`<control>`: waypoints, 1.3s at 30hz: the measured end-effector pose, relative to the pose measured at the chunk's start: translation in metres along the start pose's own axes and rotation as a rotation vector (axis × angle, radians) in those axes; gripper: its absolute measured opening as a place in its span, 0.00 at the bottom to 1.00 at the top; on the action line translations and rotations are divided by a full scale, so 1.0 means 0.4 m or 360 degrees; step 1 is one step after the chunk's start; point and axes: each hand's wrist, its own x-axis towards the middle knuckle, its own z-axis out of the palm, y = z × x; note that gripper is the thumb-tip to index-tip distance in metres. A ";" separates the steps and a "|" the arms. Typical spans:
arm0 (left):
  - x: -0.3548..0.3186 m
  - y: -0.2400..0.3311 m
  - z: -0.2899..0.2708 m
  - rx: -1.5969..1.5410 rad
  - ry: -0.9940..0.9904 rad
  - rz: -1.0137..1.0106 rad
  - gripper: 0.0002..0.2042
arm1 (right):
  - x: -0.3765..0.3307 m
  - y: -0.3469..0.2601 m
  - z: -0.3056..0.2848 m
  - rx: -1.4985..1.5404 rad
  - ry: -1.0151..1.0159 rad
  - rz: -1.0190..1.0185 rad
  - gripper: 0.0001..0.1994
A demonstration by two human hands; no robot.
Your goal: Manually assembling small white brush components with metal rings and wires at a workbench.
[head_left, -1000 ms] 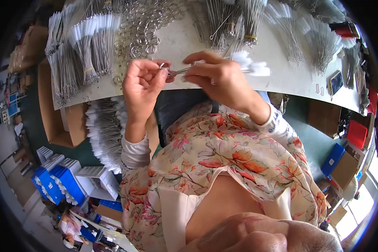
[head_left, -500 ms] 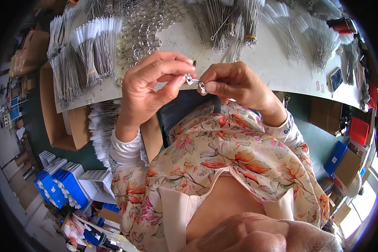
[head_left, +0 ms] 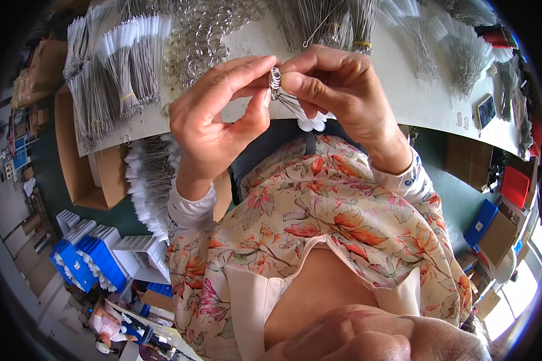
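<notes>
Above the table's near edge, both my hands meet at a small stack of shiny wire loops [head_left: 275, 81]. Thin wire stems slant down from it to white bristle tips [head_left: 311, 123], so it looks like a small bunch of wire brushes. My right hand [head_left: 342, 81] pinches the loops from the right between thumb and bent index finger. From the left, the thumb and forefinger of my left hand [head_left: 220, 111] close around the loops' other side. Whether a separate ring runs through the loops is hidden by the fingers.
On the white table [head_left: 247, 51] lie loose metal rings [head_left: 202, 45], bundled wire brushes [head_left: 126, 72] at left, more brushes [head_left: 454, 60] at right and a phone [head_left: 486, 112]. Below left are a cardboard box [head_left: 81, 162] and blue bins [head_left: 72, 265].
Both hands have risen slightly toward the table. The loops have turned upright, and the stems with white bristle tips now show beneath my right hand.
</notes>
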 end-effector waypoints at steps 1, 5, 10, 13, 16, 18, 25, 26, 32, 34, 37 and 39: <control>0.000 0.000 -0.004 0.0030 -0.0021 -0.0015 0.14 | 0.003 0.003 -0.002 -0.0052 -0.0025 -0.0026 0.07; -0.002 -0.007 -0.020 -0.0027 -0.0038 -0.0022 0.14 | 0.002 0.013 0.001 -0.0218 -0.0097 -0.0025 0.05; 0.009 0.007 -0.047 -0.0055 -0.0321 -0.0253 0.09 | -0.002 0.030 0.008 -0.0448 -0.0018 -0.0099 0.05; 0.002 -0.027 -0.060 0.0277 -0.0351 -0.0035 0.04 | -0.002 0.030 0.015 -0.0404 0.0000 -0.0049 0.06; -0.032 -0.023 -0.043 -0.0271 -0.0279 -0.0737 0.05 | -0.002 0.030 0.015 -0.0289 -0.0040 0.0076 0.06; -0.046 -0.046 -0.037 -0.0872 -0.0196 -0.0992 0.06 | -0.001 0.040 0.014 -0.0236 -0.0063 0.0097 0.07; -0.048 -0.026 -0.047 0.0111 -0.0392 -0.0454 0.05 | 0.007 0.060 0.009 -0.0306 -0.0065 0.0090 0.07; -0.051 -0.029 -0.052 0.0110 -0.0388 -0.0458 0.05 | 0.006 0.061 0.012 -0.0282 -0.0092 0.0098 0.08; -0.039 -0.015 -0.077 -0.0746 -0.0414 -0.1237 0.07 | 0.004 0.082 0.015 -0.0319 -0.0087 0.0121 0.08; -0.046 -0.034 -0.071 -0.0242 -0.0395 -0.0780 0.07 | 0.008 0.090 0.015 -0.0292 -0.0090 0.0104 0.07; -0.064 -0.051 -0.045 -0.0123 -0.0199 -0.0518 0.08 | 0.011 0.096 0.027 -0.0180 -0.0088 0.0051 0.06; -0.079 -0.064 -0.037 -0.0695 -0.0012 -0.0852 0.07 | 0.017 0.106 0.035 -0.0098 -0.0092 0.0016 0.05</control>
